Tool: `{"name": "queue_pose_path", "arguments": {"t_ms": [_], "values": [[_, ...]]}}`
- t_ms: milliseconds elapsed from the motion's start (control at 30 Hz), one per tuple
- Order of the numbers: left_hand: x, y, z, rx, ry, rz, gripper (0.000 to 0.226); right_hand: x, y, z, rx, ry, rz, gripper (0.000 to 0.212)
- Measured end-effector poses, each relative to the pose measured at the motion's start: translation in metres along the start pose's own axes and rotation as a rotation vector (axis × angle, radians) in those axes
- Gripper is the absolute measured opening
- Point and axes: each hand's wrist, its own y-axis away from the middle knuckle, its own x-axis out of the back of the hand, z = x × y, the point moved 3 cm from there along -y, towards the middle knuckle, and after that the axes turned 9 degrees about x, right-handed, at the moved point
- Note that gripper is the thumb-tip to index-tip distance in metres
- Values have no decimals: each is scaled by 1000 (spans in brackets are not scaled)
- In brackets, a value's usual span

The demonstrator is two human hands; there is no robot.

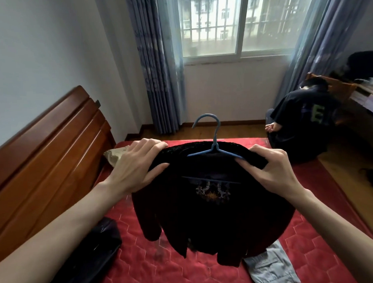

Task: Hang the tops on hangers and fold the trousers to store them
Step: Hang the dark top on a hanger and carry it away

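Window [240,21]: letting in grey daylight through bars.
Curtains [156,67]: hanging blue-grey at both sides.
Walls [38,51]: showing plain white.
Floor [234,128]: running in wood.
Headboard [42,143]: standing at left.

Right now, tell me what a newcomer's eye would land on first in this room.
First, the black top held up mid-frame on a blue hanger, the left hand and right hand gripping its shoulders. Below it lies the red quilted bed, with grey trousers at the near right edge. Another person sits on the floor at far right.
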Motion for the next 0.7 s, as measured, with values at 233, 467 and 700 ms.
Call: {"name": "queue_pose_path", "arguments": {"t_ms": [233, 467, 700], "values": [[-10, -41, 98, 85, 326, 71, 22, -3, -1, -16, -17, -32, -50, 24], [-30, -46, 105, 268, 570, -252, 36, -1, 15, 14, -310, -21, -496, 46], [-36, -39, 119, 259, 559, -253, 35, 7, 27, 14, -67, 215, -458, 66]]}}
